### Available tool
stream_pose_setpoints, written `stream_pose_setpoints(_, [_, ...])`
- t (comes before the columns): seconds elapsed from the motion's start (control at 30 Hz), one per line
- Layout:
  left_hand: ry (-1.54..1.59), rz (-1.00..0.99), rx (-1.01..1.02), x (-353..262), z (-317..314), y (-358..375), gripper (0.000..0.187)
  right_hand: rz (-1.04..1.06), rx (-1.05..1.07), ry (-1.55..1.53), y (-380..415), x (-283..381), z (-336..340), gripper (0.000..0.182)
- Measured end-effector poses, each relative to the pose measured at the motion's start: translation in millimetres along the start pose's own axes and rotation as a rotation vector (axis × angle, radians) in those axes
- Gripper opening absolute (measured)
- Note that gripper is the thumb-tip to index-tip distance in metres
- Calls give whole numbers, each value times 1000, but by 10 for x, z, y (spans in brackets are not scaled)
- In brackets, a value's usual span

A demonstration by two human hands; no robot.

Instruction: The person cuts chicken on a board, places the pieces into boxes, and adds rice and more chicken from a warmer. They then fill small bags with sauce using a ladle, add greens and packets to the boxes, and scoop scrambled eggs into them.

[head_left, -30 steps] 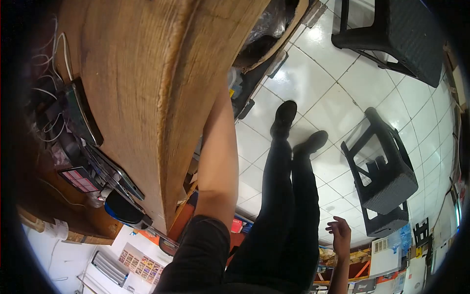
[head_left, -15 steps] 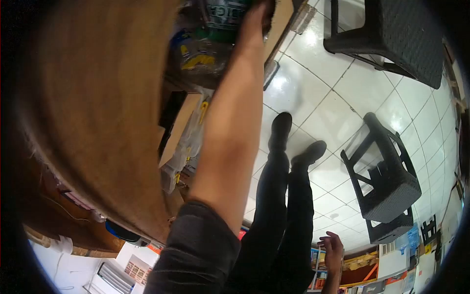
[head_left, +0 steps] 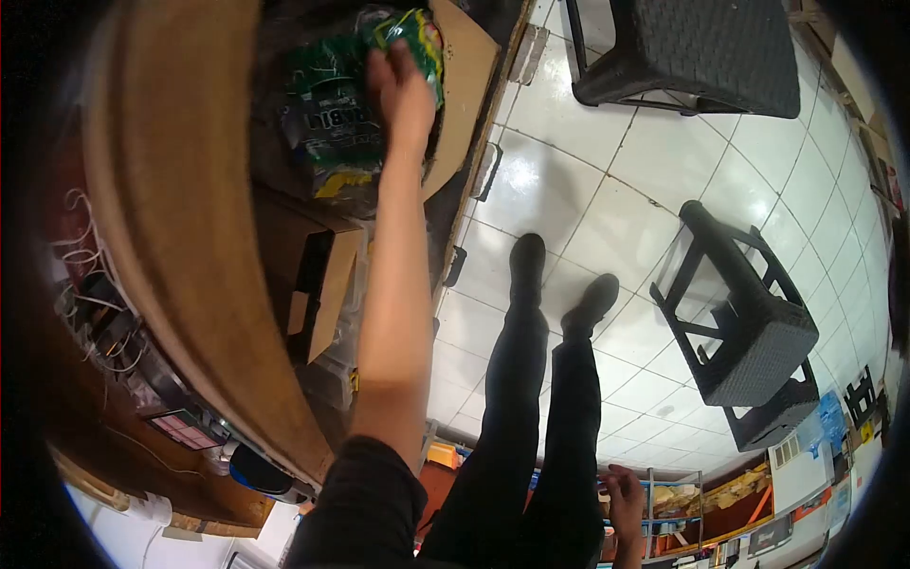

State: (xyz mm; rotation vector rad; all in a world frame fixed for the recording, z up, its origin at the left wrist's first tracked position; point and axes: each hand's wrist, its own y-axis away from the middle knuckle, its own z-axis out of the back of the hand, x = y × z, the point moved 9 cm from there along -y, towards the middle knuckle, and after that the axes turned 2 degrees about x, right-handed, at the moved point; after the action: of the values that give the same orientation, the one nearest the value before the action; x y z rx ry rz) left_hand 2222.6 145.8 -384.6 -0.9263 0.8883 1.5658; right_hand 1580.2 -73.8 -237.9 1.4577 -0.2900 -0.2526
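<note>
My left hand [head_left: 403, 100] reaches up into a cardboard box [head_left: 464, 85] under the wooden tabletop. Its fingers are bent over a shiny green plastic packet [head_left: 412, 33] with yellow on it, and they look closed on its near edge. Beside and below it is a larger dark green plastic pack [head_left: 332, 119] with pale lettering, only partly readable. A clear bag with yellow pieces [head_left: 343, 185] lies at the near end of the box. My right hand [head_left: 624, 493] hangs low beside my right leg, fingers loosely apart, holding nothing.
The curved wooden tabletop [head_left: 180, 190] runs along my left. An open carton [head_left: 327, 294] and clear plastic boxes [head_left: 332, 379] sit under it. Black stools [head_left: 701, 57] stand on the white tiled floor [head_left: 578, 190] to my right. Cables [head_left: 109, 322] lie at far left.
The view has shifted, showing more of the box and the green packs. My left hand is now over the green packet. My right hand hangs lower, fingers less spread.
</note>
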Motion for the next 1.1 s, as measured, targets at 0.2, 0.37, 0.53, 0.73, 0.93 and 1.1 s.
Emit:
stream_pose_setpoints(0.2, [-52,-133,32,-1151,615,1059,23,423,59,229,159,912,-204,23])
stream_pose_setpoints(0.37, [11,65,355,-1909,973,2655,11,1038,101,432,1132,2355,-832,23])
stream_pose_setpoints(0.53, [270,279,469,-3109,1741,4038,17,1413,223,553,2514,2321,-1066,29])
stream_pose_setpoints(0.73, [530,202,121,-4124,3213,5031,32,1730,622,713,4148,1689,-1398,9])
stream_pose_setpoints(0.93, [336,-326,-297,-4950,4371,6260,36,2003,1149,665,5572,900,-1775,10])
stream_pose_setpoints(1.1, [368,-352,-635,-5090,4777,7413,38,1986,1453,852,5992,-186,-1915,6])
